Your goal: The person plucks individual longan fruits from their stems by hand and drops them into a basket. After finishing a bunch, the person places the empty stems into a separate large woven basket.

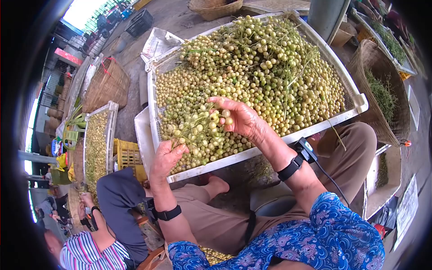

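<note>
A large white-rimmed tray (270, 153) in front of me is heaped with small round yellow-green fruits (180, 90). Over its near left part, my left hand (167, 158) has its fingers closed on the stem end of a fruit cluster (198, 130). My right hand (238, 118) is up and to the right of it, its thumb and fingers curled around a few fruits of that same cluster. Thin green stems run between both hands. Further fruits on leafy stems (288, 54) are piled at the tray's far right.
At the left sit a co-worker in a striped shirt (92, 252), a second fruit tray (109, 144), a yellow crate (128, 153) and a woven basket (107, 87). A large basket of stems (360, 67) and a metal post (325, 20) stand at the right.
</note>
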Tool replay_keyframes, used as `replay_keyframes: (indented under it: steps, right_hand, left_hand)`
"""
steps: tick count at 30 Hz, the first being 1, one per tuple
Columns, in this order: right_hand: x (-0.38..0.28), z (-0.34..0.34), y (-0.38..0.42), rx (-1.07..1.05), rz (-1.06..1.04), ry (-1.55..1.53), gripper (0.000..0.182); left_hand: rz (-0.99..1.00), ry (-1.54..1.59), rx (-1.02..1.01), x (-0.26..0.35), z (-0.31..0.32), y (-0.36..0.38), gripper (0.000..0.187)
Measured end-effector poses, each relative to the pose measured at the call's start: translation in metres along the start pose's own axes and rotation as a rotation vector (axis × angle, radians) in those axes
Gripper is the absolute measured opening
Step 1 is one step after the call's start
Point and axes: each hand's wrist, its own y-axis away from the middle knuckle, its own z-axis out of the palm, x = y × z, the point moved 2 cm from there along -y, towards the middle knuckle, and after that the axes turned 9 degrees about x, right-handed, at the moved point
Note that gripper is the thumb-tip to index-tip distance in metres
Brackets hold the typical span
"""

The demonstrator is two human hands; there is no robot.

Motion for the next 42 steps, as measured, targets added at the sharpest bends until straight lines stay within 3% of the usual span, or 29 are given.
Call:
replay_keyframes:
  steps: [3,5,7,9,11,13,15,16,17,20,24,27,29,31,33,34,39,40,42]
  right_hand:
    - [0.003,-0.011,-0.009,-0.068,-0.029,0.198,0.028]
    - [-0.014,-0.007,-0.010,0.177,-0.164,0.397,0.016]
    - [-0.020,-0.011,-0.023,0.194,-0.256,0.273,0.013]
    - [-0.025,-0.013,-0.027,0.326,-0.369,0.644,0.013]
    - [-0.022,-0.010,-0.036,0.391,-1.340,1.395,0.010]
    - [-0.022,-0.002,-0.034,0.362,-1.412,1.356,0.011]
    - [-0.024,-0.006,-0.031,0.233,-0.419,0.761,0.013]
    - [-0.027,-0.004,-0.026,0.131,-0.228,0.527,0.015]
    - [-0.026,-0.010,-0.027,0.067,-0.179,0.445,0.017]
    - [-0.027,-0.008,-0.021,0.046,-0.190,0.513,0.016]
    - [-0.032,-0.011,-0.030,0.020,-0.175,0.346,0.010]
    - [-0.031,-0.013,-0.038,0.015,-0.018,0.177,0.009]
    - [-0.031,-0.010,-0.040,0.121,0.056,0.136,0.010]
    - [-0.031,-0.006,-0.041,0.275,-0.368,0.803,0.010]
    - [-0.028,0.004,-0.045,0.254,-1.387,1.384,0.013]
    - [-0.028,0.003,-0.045,0.253,-1.382,1.387,0.013]
    - [-0.034,0.007,-0.049,0.177,-0.279,0.640,0.011]
    - [-0.036,0.006,-0.049,0.077,-0.133,0.495,0.012]
    - [-0.041,0.004,-0.049,-0.048,0.008,0.496,0.013]
  left_hand:
    - [-0.010,-0.120,0.080,0.002,0.000,0.003,0.022]
    - [0.021,-0.179,0.154,0.004,0.002,0.004,0.025]
    - [0.045,-0.255,0.099,0.003,0.004,-0.002,0.025]
    - [0.172,-0.249,-0.006,0.004,0.009,-0.006,0.025]
    - [0.252,-0.299,-0.008,0.000,0.006,-0.010,0.026]
    - [0.201,-0.276,0.005,0.002,0.005,-0.007,0.026]
    - [0.128,-0.266,0.012,-0.001,-0.001,-0.004,0.025]
    - [0.059,-0.250,0.021,-0.002,-0.003,-0.003,0.024]
    - [0.062,-0.251,0.007,-0.002,-0.003,-0.002,0.024]
    - [0.053,-0.183,0.023,0.001,0.001,-0.001,0.023]
    - [-0.004,-0.216,-0.018,0.003,0.002,0.000,0.025]
    - [0.019,-0.185,-0.033,0.007,0.003,-0.001,0.025]
    - [0.014,-0.214,-0.022,0.010,0.002,0.000,0.025]
    - [0.007,-0.234,-0.005,0.008,0.001,-0.001,0.025]
    - [0.129,-0.285,-0.035,0.003,0.003,-0.006,0.025]
    - [0.126,-0.282,-0.036,0.000,0.004,-0.007,0.025]
    - [0.096,-0.212,0.027,0.000,-0.008,-0.001,0.025]
    - [0.087,-0.201,0.025,0.006,-0.009,0.003,0.026]
    - [0.085,-0.233,0.021,0.002,-0.011,0.004,0.026]
